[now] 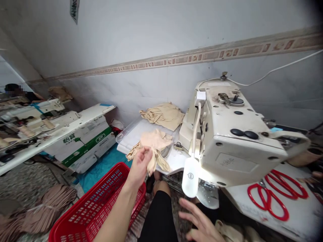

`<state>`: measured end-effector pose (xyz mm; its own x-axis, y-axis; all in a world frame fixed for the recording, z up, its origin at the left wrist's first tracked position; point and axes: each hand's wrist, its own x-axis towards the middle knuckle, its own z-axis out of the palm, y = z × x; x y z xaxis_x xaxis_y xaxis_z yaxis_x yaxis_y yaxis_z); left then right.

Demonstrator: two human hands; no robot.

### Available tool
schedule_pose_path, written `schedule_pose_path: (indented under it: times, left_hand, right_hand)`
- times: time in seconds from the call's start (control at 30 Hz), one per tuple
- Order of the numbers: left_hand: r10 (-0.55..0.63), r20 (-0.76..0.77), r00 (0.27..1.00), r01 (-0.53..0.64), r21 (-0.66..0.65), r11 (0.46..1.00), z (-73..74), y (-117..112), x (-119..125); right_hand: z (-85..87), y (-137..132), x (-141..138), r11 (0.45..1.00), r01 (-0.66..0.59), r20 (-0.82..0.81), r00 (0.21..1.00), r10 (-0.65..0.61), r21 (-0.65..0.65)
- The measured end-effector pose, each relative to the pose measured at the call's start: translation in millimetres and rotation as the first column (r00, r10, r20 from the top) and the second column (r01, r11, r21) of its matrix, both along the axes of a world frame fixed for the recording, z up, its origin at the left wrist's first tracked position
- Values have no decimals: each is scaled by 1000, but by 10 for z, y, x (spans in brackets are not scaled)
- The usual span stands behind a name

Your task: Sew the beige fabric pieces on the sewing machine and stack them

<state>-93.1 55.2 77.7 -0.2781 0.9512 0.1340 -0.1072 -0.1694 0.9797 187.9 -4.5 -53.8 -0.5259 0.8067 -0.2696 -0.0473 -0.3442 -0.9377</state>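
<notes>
My left hand (139, 165) is shut on a crumpled piece of beige fabric (154, 143), which hangs over the edge of a clear plastic tray (136, 134). A folded pile of similar beige fabric (164, 116) lies at the back of the tray. Low at the bottom right, my right hand (200, 220) has its fingers spread and holds nothing. Pale fabric (230, 232) lies just beside it. To its upper right stands a white industrial sewing machine (234, 144) with a white gooseneck lamp (190, 178) hanging at its front.
A red plastic basket (93, 188) sits by my left forearm. Red-handled scissors (268, 198) lie on the white table (252, 201). Bundled tan fabric (47, 210) lies on the floor. A printed carton (85, 146) and another sewing machine (25, 124) stand at the left, with a person (17, 92) beyond.
</notes>
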Motion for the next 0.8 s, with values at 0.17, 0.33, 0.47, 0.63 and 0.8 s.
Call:
schedule_pose_path:
  times: [0.17, 0.33, 0.47, 0.63, 0.8]
  left_hand:
    - [-394, 207, 895, 426, -140, 894, -211, -745, 332]
    - [-154, 277, 948, 222, -232, 947, -417, -697, 489]
    - [111, 320, 941, -7, -308, 951, -564, -598, 367]
    - [-2, 416, 909, 159, -344, 926, -597, -737, 439]
    - [-189, 352, 917, 282, -233, 931, -581, -741, 727]
  right_hand:
    - [44, 85, -611, 1000, 22, -106, 994, -21, 7]
    - [-40, -163, -732, 904, -423, -93, 904, 416, -66]
    - [-42, -171, -413, 972, -189, 26, 981, 194, -139]
    - [187, -41, -150, 969, 244, -23, 969, -245, -21]
    - [251, -152, -346, 963, -176, 69, 984, 165, 203]
